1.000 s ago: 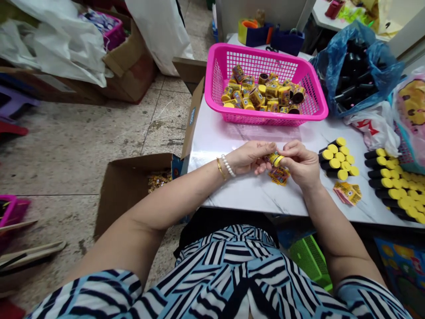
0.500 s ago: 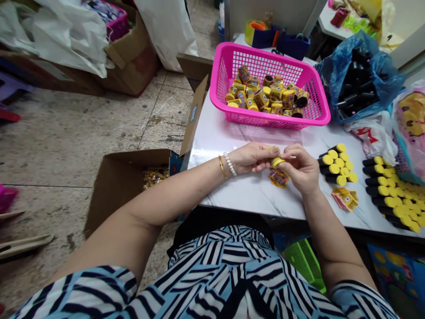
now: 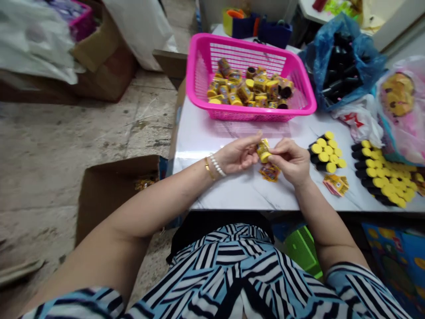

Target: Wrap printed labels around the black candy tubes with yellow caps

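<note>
We grip a yellow-capped tube [image 3: 263,150] between our left hand [image 3: 237,155] and right hand [image 3: 288,161], just above a printed wrapper [image 3: 270,173] on the marble table [image 3: 212,190]. Labelled tubes [image 3: 245,92] already sit in the pink basket [image 3: 192,66] at the far side; unlabelled black tubes [image 3: 381,177] still lie in rows to the right.

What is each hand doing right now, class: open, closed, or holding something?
Left hand: partly open, fingertips beside the small yellow wrapped cylinder; whether it grips cannot be told.
Right hand: closed, pinching that cylinder.
</note>
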`<state>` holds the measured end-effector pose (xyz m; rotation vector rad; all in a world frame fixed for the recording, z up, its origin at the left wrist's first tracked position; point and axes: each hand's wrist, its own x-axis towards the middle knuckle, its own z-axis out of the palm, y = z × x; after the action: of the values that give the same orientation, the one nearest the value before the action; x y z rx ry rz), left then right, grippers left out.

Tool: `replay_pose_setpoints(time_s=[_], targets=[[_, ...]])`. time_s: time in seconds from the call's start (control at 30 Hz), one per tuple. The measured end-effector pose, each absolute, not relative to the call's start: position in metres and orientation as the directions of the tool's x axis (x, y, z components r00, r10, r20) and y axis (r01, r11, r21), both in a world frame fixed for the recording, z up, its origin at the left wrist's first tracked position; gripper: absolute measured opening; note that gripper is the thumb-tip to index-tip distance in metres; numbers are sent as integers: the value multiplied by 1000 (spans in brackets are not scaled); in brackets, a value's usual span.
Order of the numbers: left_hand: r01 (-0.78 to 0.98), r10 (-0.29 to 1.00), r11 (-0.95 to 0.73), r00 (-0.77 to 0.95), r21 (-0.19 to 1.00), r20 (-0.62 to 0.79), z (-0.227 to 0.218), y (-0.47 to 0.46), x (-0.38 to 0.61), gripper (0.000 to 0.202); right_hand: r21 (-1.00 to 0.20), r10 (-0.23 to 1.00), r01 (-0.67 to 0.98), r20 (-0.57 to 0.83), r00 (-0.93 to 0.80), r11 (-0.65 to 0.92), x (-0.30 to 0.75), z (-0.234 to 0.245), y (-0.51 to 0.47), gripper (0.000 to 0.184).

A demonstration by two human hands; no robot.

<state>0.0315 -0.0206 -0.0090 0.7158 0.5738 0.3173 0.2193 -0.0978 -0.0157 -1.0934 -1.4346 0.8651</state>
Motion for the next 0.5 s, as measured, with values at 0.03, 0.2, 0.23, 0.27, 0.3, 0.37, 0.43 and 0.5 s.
replay_pose_setpoints(time_s=[0.03, 0.2, 0.23, 0.27, 0.3, 0.37, 0.43, 0.5], targets=[[-92, 476, 708, 794, 700, -377, -9, -21, 32, 38, -937, 947, 154, 321, 15, 315, 219, -16, -97, 31], [-33, 525, 626, 756, 779, -390, -14, -17, 35, 43, -939, 944, 107, 320, -82, 328, 225, -27, -85, 50], [-24, 514, 627, 764, 779, -390, -15, -16, 37, 45, -932, 939, 121, 335, -82, 343, 227, -29, -83, 52], [-27, 501, 636, 775, 771, -386, -15, -16, 38, 45, -924, 933, 129, 354, -69, 360, 228, -31, -82, 53], [-35, 487, 650, 786, 759, -381, -14, -16, 39, 42, -918, 928, 135, 369, -50, 372, 228, -32, -81, 53], [-55, 471, 673, 801, 737, -369, -12, -18, 40, 33, -914, 923, 135, 386, -10, 384, 228, -33, -82, 52], [-61, 477, 671, 798, 739, -368, -10, -20, 41, 28, -909, 920, 156, 392, 11, 386, 228, -33, -84, 52], [-67, 511, 650, 776, 757, -370, -10, -22, 42, 30, -890, 913, 225, 408, 7, 396, 229, -30, -85, 49]])
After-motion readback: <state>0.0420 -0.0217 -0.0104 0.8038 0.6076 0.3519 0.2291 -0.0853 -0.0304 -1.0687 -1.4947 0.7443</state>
